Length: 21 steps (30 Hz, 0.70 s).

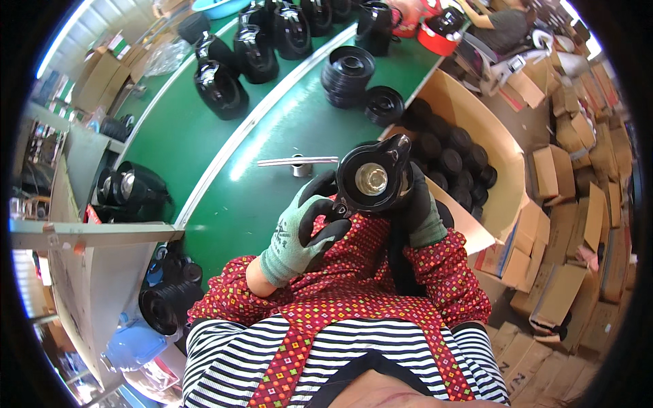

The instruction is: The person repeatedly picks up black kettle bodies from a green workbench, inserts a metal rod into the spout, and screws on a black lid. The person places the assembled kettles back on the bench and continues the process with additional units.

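Observation:
A black jug [385, 201] is tilted so that its open mouth and pouring lip face up toward me, with a shiny liner [371, 179] visible inside. Wrapped round the jug's right side is my right hand [423, 216], in a green glove with black fingers; the jug hides some of its fingertips. My left hand [296, 234], gloved alike, has its fingers curled at the jug's handle on the left. Just beyond that hand, thin silver rods [286, 162] lie across a small metal cylinder [300, 168] on the green bench [235, 214].
Several glossy black jugs [221, 88] stand at the far side. Stacked black ring-shaped parts [347, 73] sit ahead, near another ring part [384, 105]. At right, a large carton [507, 156] holds round black pieces [450, 162]. Another person [503, 28] is at far right.

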Each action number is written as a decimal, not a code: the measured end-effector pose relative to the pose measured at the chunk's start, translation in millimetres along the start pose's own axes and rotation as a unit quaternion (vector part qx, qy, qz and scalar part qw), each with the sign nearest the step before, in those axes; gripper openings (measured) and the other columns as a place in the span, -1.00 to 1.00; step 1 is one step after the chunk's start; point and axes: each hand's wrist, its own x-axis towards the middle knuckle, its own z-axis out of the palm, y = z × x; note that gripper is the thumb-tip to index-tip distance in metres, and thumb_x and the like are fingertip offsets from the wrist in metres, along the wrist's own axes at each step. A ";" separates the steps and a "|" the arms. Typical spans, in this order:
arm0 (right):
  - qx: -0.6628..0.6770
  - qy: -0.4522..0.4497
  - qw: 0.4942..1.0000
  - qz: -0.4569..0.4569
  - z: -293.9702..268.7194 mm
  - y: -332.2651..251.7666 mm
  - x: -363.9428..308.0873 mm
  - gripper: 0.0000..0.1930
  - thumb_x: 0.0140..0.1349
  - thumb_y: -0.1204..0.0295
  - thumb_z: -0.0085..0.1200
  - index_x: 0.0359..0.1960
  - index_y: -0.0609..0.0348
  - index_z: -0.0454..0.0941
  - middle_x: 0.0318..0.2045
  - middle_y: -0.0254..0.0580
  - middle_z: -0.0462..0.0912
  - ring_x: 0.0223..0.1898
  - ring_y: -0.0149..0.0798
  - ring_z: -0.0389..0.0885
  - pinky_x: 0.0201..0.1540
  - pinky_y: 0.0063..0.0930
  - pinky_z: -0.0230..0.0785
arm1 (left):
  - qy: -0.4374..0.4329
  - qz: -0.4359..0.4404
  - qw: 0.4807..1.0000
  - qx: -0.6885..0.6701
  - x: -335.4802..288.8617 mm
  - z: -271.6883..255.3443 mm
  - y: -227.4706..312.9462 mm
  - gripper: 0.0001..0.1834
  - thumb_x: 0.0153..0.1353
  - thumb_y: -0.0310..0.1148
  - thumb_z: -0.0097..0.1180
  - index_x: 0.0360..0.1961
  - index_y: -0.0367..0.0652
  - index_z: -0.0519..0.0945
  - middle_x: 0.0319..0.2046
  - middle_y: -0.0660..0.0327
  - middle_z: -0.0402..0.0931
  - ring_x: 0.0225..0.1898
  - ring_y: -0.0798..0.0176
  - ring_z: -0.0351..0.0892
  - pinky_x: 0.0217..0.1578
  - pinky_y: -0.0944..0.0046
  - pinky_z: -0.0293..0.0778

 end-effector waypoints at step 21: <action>-0.105 0.036 0.988 0.104 -2.6 17.1 3.5 -0.64 0.62 0.30 -0.08 0.27 0.25 0.51 0.11 -0.09 0.64 0.05 -0.25 0.63 0.14 -0.33 0.52 | 0.500 -0.144 0.838 0.163 7.8 -282.3 -147.2 -0.68 0.36 -0.27 0.38 -0.04 -0.32 0.75 -0.35 0.23 0.69 -0.34 0.39 0.56 -0.25 0.28 0.55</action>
